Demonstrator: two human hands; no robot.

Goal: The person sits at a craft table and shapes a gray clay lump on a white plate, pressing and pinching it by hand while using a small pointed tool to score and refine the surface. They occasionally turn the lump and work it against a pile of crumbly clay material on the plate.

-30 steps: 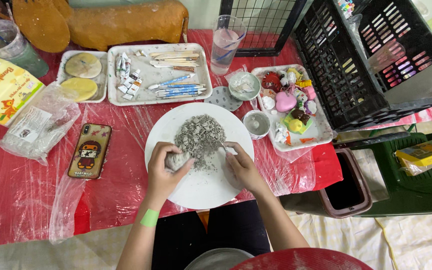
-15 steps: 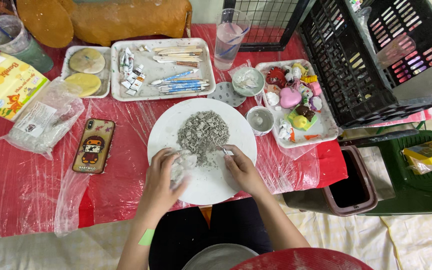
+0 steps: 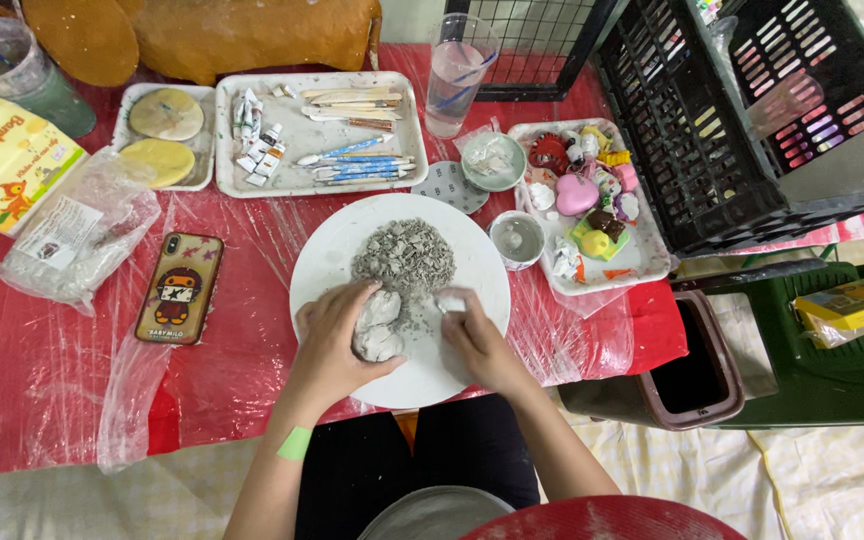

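Hands meet low on the white round plate [image 3: 332,250]. Left hand [image 3: 330,345] curls around a pale grey clay lump [image 3: 377,325] at the plate's six o'clock; right hand [image 3: 477,340] pinches a small white piece [image 3: 449,302], possibly clay. Grey crumbled pile [image 3: 404,258] sits at twelve o'clock; phone [image 3: 179,287] lies at nine.

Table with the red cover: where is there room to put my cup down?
There is bare red table cover left of the white plate, below the phone and plastic bag. A smaller patch lies between phone and plate. The back is crowded with the paint tray, glass and trinket tray.
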